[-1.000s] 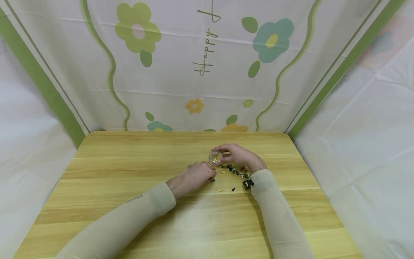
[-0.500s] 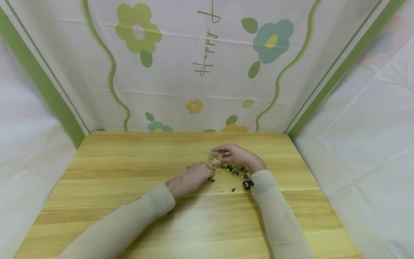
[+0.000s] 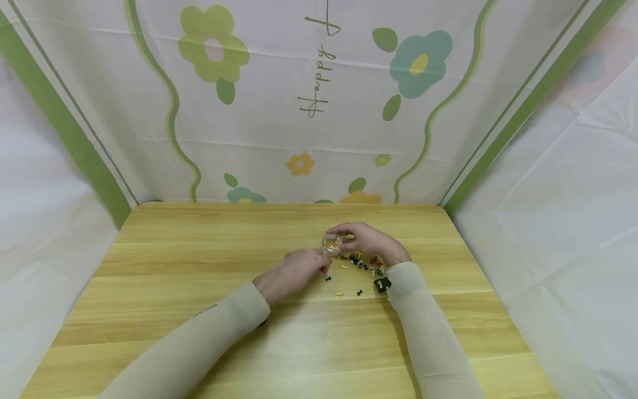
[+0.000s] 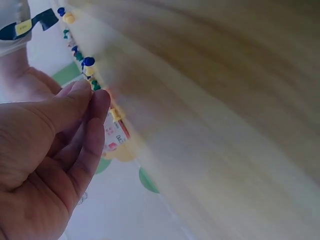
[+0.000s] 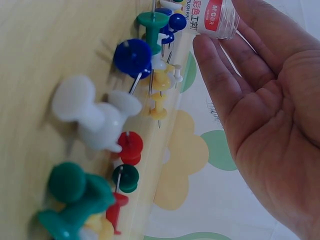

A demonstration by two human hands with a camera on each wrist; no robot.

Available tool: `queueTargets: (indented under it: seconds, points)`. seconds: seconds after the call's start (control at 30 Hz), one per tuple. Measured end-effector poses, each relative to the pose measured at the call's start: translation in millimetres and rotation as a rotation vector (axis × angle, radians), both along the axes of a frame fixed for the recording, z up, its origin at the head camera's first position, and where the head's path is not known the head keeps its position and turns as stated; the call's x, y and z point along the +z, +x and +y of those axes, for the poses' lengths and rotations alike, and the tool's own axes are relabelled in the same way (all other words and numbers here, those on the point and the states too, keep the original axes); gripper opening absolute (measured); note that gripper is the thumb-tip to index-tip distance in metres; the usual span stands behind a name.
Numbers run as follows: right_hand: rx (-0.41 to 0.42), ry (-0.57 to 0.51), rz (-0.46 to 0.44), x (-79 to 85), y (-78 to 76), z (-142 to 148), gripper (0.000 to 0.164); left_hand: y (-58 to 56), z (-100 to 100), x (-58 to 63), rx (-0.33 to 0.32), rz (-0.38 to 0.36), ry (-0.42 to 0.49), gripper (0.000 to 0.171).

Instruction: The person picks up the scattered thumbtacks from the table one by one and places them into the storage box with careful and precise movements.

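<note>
My right hand (image 3: 366,238) grips a clear plastic jar (image 5: 227,27) of push pins, its open end tilted, with several yellow pins (image 3: 332,246) inside. In the right wrist view its label and bottom edge show beside the fingers. My left hand (image 3: 294,271) reaches in low from the left, fingertips close below the jar. The left wrist view shows its thumb and forefinger tips (image 4: 102,97) brought together; I cannot tell whether a pin is between them. A yellow push pin (image 4: 115,114) lies just past those fingertips, by the jar.
A loose heap of mixed push pins (image 3: 356,259) spreads under the right wrist. Several strays lie nearer, among them a yellow pin (image 3: 339,293) and a dark blue one (image 3: 359,292). A black strap piece (image 3: 382,284) sits at the right cuff. Flowered cloth (image 3: 269,111) backs the wooden table (image 3: 199,233).
My left hand has drawn slightly left and its fingers have shifted up toward the jar, baring the dark pin below them. The right hand and jar stay in place.
</note>
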State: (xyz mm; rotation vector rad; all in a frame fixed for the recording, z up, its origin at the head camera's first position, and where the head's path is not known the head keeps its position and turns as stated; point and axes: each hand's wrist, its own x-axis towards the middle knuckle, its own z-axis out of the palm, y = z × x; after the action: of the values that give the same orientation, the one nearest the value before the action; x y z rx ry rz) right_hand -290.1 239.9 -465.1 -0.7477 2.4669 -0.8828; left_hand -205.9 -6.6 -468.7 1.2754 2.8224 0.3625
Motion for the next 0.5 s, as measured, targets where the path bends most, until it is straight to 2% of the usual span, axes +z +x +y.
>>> queueTargets:
  seconds: [0.33, 0.5]
  points:
    - [0.01, 0.002, 0.003, 0.0, -0.5, 0, 0.054, -12.4, -4, 8.3, 0.078, -0.116, 0.149, 0.017]
    - [0.01, 0.01, 0.013, -1.0, -1.3, 0, 0.054, -20.7, -3, 9.5, 0.133, -0.109, 0.192, 0.017]
